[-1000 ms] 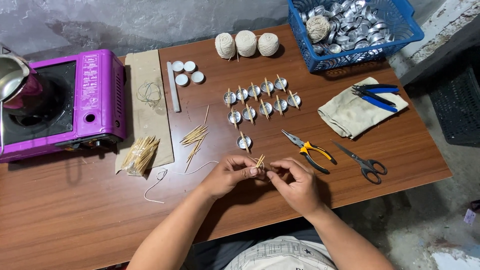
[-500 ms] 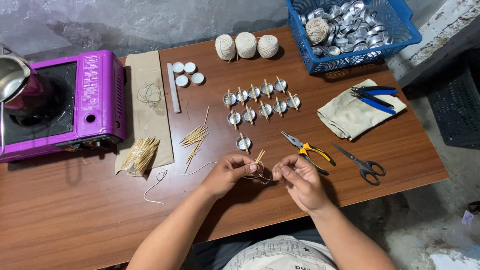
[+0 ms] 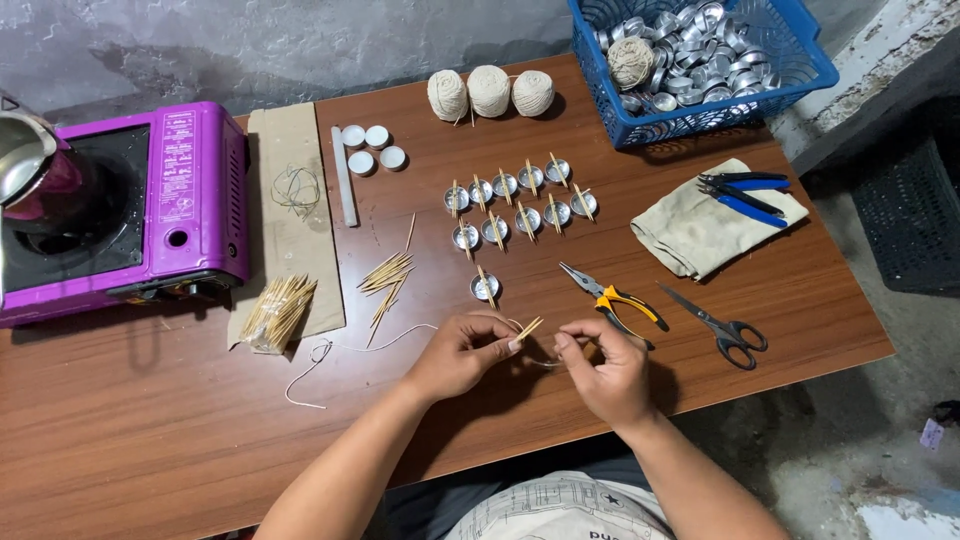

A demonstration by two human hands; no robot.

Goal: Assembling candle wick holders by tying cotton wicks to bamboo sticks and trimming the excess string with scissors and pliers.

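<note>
The shiny round metal pot (image 3: 22, 158) at nine o'clock is cut off by the left edge, as is the purple portable gas stove (image 3: 150, 205) beneath it. The thin pale string (image 3: 545, 362) between the fingers is too fine to trace. The blue plastic basket (image 3: 790, 85) at one o'clock is cropped by the top edge.

brown wood table (image 3: 820, 300) w/ purple stove (image 3: 150, 205), blue basket (image 3: 700, 125), pliers (image 3: 615, 298), scissors (image 3: 720, 325), twine balls (image 3: 490, 92).

Home craft workshop: pliers (image 3: 615, 297), purple stove (image 3: 120, 210), rough wall (image 3: 250, 50)
</note>
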